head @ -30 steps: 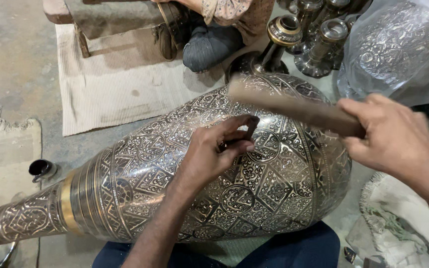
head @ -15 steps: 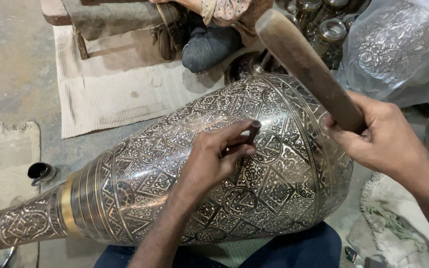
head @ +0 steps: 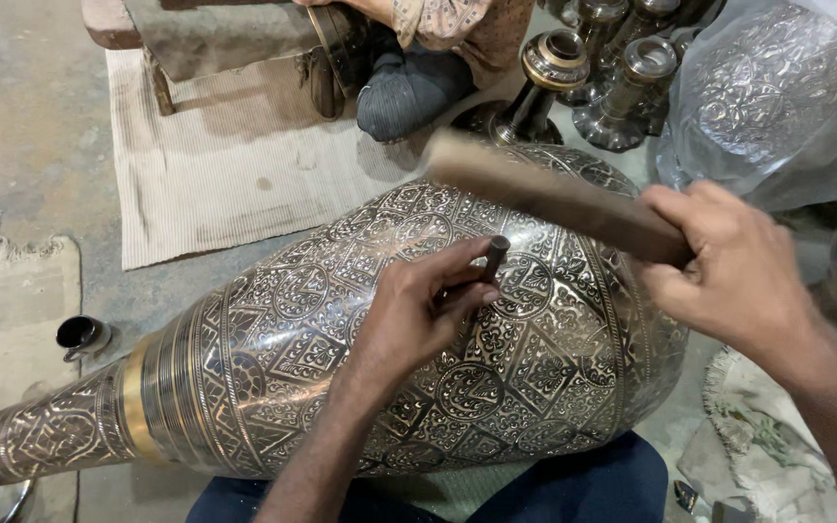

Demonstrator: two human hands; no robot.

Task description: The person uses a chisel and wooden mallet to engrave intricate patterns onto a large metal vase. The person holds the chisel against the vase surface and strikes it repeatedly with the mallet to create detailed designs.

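A large engraved metal vase [head: 273,358] lies on its side across my lap, neck pointing left. My left hand [head: 418,310] rests on its belly and grips a small dark chisel [head: 492,260], tip against the patterned surface. My right hand [head: 738,276] grips a wooden mallet [head: 554,194]. The mallet's blurred head hangs just above and left of the chisel's top.
A striped cloth mat [head: 215,184] lies on the concrete floor behind the vase. Another person's knee [head: 409,87] is at the top. Several brass vases [head: 554,77] stand at the back right beside a plastic-wrapped engraved vessel [head: 767,97]. A small dark cup [head: 81,335] sits at the left.
The mallet was raised steeply half a second ago and has now swung back down toward the chisel. My left hand and the vase have stayed in place.
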